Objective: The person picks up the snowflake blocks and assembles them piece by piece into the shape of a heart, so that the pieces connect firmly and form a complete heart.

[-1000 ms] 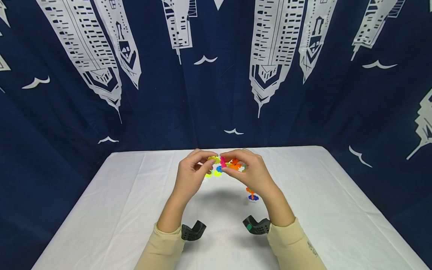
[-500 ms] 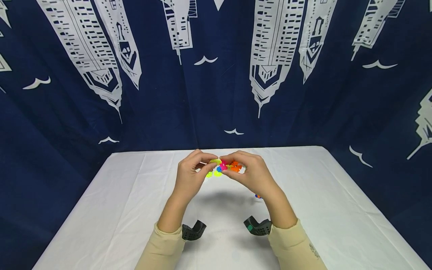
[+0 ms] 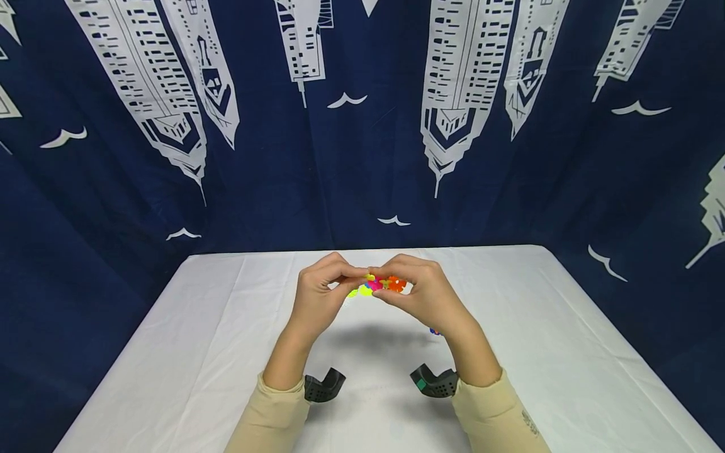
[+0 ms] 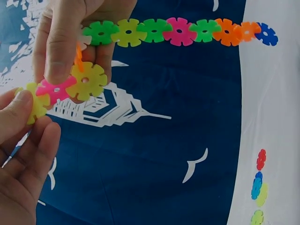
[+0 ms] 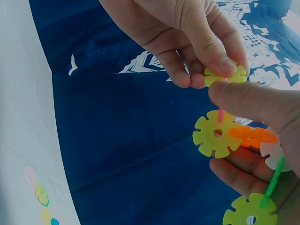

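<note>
My left hand [image 3: 323, 289] pinches a yellow notched plastic disc [image 4: 39, 104] between thumb and fingers. Right against that disc's edge is a pink disc [image 4: 60, 94], which my right hand [image 3: 421, 286] grips under its thumb. Slotted to the pink one is another yellow disc [image 5: 206, 136], followed by an orange disc [image 5: 255, 137] seen nearly edge-on. From there a long chain of interlocked discs [image 4: 206, 31] in green, yellow, pink, orange and blue runs out past the right hand. The fingertips of both hands meet above the table and partly cover the joint.
Loose notched discs lie on the white-covered table [image 3: 170, 352], among them a red disc [image 4: 261, 159] and a yellow-green disc [image 4: 257, 218]. Behind the table hangs a dark blue curtain [image 3: 362, 163] with white buildings. Black wrist devices [image 3: 325, 385] sit at the cuffs.
The hands have come closer, bringing the left hand's yellow disc up to the pink one. The pink disc has turned. The chain's far end has swung mostly behind the right forearm.
</note>
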`<action>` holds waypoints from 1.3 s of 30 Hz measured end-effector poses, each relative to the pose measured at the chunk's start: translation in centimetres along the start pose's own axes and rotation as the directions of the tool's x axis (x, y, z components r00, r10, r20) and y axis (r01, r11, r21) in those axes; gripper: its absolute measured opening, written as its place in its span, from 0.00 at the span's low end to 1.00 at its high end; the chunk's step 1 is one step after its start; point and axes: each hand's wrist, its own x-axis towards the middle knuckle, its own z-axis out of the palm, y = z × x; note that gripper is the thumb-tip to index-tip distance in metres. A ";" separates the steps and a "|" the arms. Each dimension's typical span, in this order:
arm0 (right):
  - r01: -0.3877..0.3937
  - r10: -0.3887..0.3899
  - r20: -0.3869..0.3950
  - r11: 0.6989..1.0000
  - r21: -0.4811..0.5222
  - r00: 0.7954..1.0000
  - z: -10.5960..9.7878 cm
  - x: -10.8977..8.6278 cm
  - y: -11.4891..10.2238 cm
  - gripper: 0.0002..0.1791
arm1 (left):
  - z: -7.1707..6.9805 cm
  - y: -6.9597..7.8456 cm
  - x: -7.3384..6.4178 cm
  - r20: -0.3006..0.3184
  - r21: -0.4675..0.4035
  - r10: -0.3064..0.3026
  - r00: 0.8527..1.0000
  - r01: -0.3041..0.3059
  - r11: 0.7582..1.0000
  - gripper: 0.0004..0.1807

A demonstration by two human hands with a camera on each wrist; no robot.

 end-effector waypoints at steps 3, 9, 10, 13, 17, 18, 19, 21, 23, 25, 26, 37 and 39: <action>0.015 -0.015 -0.007 1.000 -0.005 1.000 0.1 0.0 0.0 0.18 | 0.1 -0.2 0.0 -0.003 -0.004 0.015 1.000 -0.015 1.000 0.07; 0.036 -0.037 -0.029 0.999 -0.016 0.999 0.2 0.0 0.1 0.18 | 0.3 -0.5 0.0 -0.005 -0.026 0.015 1.000 -0.015 1.000 0.07; 0.037 -0.037 -0.031 0.999 -0.019 0.999 0.3 0.0 0.1 0.18 | 0.3 -0.6 -0.1 -0.003 -0.027 0.013 1.000 -0.013 1.000 0.07; 0.034 -0.035 -0.033 0.999 -0.026 0.999 0.4 0.0 0.2 0.18 | 0.5 -0.7 -0.1 -0.007 -0.020 0.012 1.000 -0.012 1.000 0.07; 0.024 -0.024 -0.036 1.000 -0.003 0.999 0.6 0.0 0.4 0.17 | 0.7 -0.8 -0.2 -0.035 -0.042 -0.023 0.999 0.022 0.999 0.07; 0.020 -0.020 -0.038 1.000 0.006 0.999 0.6 0.0 0.4 0.17 | 0.8 -0.8 -0.3 -0.042 -0.052 -0.037 0.998 0.034 0.998 0.07; 0.014 -0.014 -0.040 1.000 0.014 0.999 0.5 0.0 0.4 0.17 | 0.8 -0.8 -0.3 -0.047 -0.063 -0.050 0.998 0.047 0.997 0.07; -0.003 0.004 -0.039 1.000 0.025 0.999 0.4 0.0 0.4 0.17 | 0.9 -0.8 -0.4 -0.049 -0.075 -0.072 0.996 0.069 0.995 0.07; -0.023 0.024 -0.037 0.999 0.026 0.999 0.3 0.0 0.4 0.17 | 1.0 -0.8 -0.4 -0.043 -0.073 -0.084 0.996 0.081 0.994 0.08; -0.049 0.050 -0.028 0.998 0.026 0.998 0.1 0.0 0.4 0.17 | 1.0 -0.7 -0.3 -0.034 -0.060 -0.086 0.996 0.084 0.995 0.09; -0.065 0.066 -0.023 0.998 0.026 0.998 0.0 0.0 0.4 0.16 | 1.0 -0.6 -0.3 -0.030 -0.055 -0.088 0.996 0.086 0.995 0.09; -0.174 0.174 0.009 0.983 0.055 0.985 -0.2 -0.1 0.4 0.15 | 0.8 -1.0 -0.3 -0.055 -0.041 -0.123 0.991 0.121 0.992 0.08; -0.186 0.186 -0.004 0.981 0.048 0.983 -0.3 -0.1 0.4 0.16 | 0.6 -1.6 -0.4 -0.073 -0.030 -0.145 0.987 0.143 0.989 0.08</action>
